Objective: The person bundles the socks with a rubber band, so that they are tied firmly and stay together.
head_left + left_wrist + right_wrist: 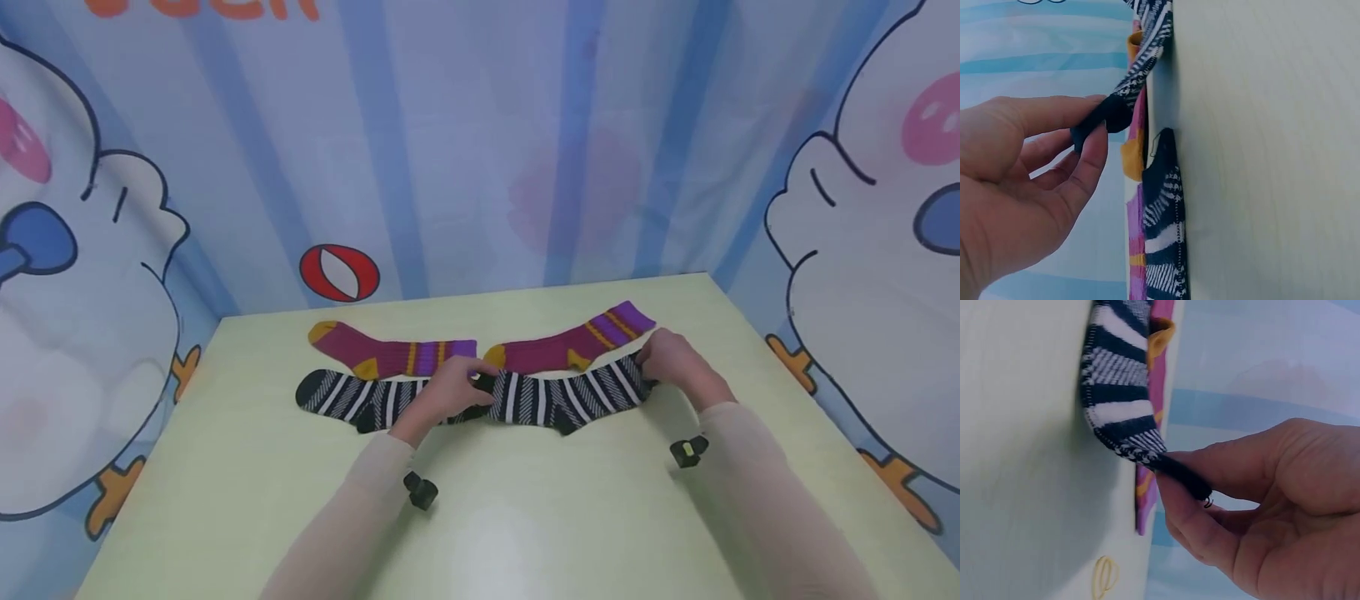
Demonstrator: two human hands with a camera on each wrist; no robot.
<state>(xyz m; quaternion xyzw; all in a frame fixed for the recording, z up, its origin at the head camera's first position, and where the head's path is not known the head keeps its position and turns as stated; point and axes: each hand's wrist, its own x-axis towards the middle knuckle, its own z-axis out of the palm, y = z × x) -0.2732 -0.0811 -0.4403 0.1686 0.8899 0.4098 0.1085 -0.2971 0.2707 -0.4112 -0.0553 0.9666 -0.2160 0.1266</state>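
Note:
A black-and-white striped sock (600, 393) stretches between my two hands on the right half of the table. My left hand (452, 390) pinches its black toe (1116, 114) between thumb and fingers. At the other end, the dark cuff (1184, 477) is pinched by my right hand (672, 362). Both ends are raised in the wrist views. A matching striped sock (330, 393) lies flat to the left, partly covered by my left hand. Behind them lie two maroon socks with purple and mustard bands, a left one (390, 357) and a right one (543, 353).
The pale table (525, 517) ends at a blue striped curtain (465, 167) at the back. Cartoon figures are printed on the side curtains. A thin yellow loop (1105, 578) shows near the table's edge in the right wrist view.

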